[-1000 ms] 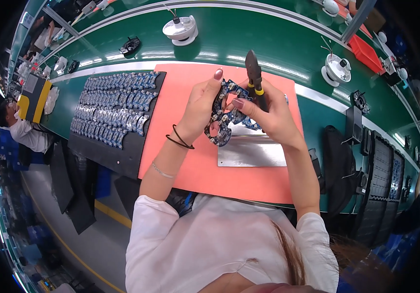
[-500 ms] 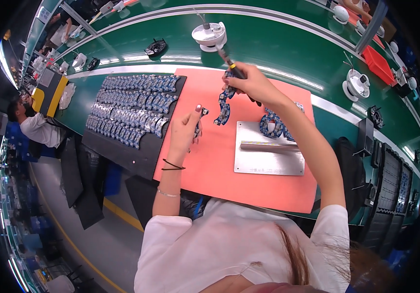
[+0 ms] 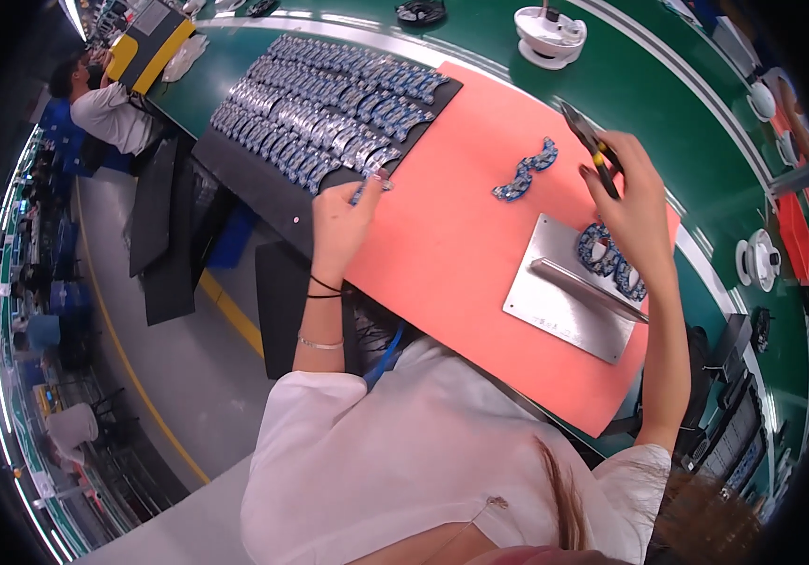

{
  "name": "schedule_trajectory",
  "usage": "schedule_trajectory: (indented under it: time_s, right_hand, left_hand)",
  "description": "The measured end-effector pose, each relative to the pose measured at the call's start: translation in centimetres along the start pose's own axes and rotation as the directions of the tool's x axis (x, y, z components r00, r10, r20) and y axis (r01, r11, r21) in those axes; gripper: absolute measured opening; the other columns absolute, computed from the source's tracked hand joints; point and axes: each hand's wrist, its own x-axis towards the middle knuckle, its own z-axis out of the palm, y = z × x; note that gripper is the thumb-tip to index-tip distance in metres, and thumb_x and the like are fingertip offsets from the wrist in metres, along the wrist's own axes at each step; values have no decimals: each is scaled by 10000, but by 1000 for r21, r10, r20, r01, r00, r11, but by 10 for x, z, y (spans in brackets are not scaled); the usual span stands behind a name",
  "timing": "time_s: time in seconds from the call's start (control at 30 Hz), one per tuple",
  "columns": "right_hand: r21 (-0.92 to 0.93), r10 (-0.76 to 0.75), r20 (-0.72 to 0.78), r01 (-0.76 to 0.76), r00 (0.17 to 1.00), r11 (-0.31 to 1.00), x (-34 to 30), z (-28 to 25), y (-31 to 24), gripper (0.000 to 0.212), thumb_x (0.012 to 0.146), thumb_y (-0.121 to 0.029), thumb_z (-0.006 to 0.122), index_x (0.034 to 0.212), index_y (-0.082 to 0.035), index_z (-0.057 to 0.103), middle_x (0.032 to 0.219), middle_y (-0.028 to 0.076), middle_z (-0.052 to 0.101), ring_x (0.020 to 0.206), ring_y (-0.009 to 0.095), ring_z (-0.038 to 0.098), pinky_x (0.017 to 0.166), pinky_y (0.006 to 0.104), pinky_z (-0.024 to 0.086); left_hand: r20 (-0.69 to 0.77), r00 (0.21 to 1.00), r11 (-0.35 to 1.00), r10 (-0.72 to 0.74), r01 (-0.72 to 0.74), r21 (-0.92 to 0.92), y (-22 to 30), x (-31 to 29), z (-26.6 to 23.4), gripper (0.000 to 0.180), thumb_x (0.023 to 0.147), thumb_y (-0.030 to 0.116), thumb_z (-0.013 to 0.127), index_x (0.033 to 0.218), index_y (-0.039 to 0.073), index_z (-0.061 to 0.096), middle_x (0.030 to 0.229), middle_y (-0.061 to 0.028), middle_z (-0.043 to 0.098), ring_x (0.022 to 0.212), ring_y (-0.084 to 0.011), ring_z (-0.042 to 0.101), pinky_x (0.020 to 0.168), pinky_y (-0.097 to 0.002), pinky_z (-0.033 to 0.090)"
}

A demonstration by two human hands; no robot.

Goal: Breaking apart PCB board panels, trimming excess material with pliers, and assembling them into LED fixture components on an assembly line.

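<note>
My left hand (image 3: 343, 226) is at the near right corner of a black board (image 3: 268, 202), pinching a small curved blue circuit board (image 3: 359, 195) between thumb and fingers. Rows of similar curved circuit boards (image 3: 315, 108) cover the black board. Over the far right part of the pink mat (image 3: 432, 231), my right hand (image 3: 638, 202) grips pliers (image 3: 581, 130) with black and yellow handles, their jaws pointing away from me. An S-shaped pair of blue circuit boards (image 3: 525, 171) lies on the mat between my hands.
A silver metal plate (image 3: 527, 292) with a raised bar is on the mat, with blue ring-shaped boards (image 3: 598, 247) at its far edge, partly behind my right arm. White round devices (image 3: 550, 38) stand on the green bench (image 3: 480, 47). A co-worker (image 3: 108, 113) sits at far left.
The view has turned, shifting the bench. My left hand has moved left to the black board's edge. The S-shaped circuit boards have left my right hand and lie on the mat; the pliers stay in it.
</note>
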Motion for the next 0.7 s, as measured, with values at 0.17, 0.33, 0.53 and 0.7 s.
schedule_trajectory:
  time_s: [0.17, 0.33, 0.53, 0.7]
  right_hand:
    - [29, 43, 66, -45, 997, 999, -39, -17, -15, 329, 799, 1, 692, 1117, -20, 611, 1011, 88, 623, 730, 187, 547, 662, 298, 468]
    - [-10, 144, 82, -144, 986, 990, -72, -36, -9, 389, 779, 34, 690, 1153, -12, 592, 1035, 106, 621, 811, 212, 570, 755, 311, 471]
    - [-13, 240, -24, -240, 970, 971, -109, -53, -4, 372, 790, 31, 691, 1149, -16, 605, 1030, 74, 618, 778, 168, 523, 682, 267, 418]
    - [25, 373, -68, -372, 925, 928, -130, -56, -7, 355, 804, 11, 697, 1146, -9, 602, 1003, 44, 612, 775, 129, 508, 683, 247, 403]
  left_hand:
    - [-66, 998, 977, 11, 3, 212, -41, 18, -22, 473, 970, 387, 579, 757, -24, 676, 535, -137, 565, 497, -206, 631, 510, -321, 441]
    - [-45, 987, 802, 155, -99, 590, -52, 24, -22, 453, 953, 392, 602, 726, 0, 613, 616, -138, 611, 602, -310, 647, 572, -423, 477]
    - [-212, 964, 891, 163, -52, 451, -73, 19, -30, 391, 961, 341, 612, 762, 5, 599, 614, -112, 580, 536, -240, 564, 552, -378, 446]
    - [-284, 959, 981, -4, 58, 184, -101, 24, -36, 352, 995, 299, 585, 800, 6, 607, 600, -34, 544, 537, -78, 494, 525, -278, 402]
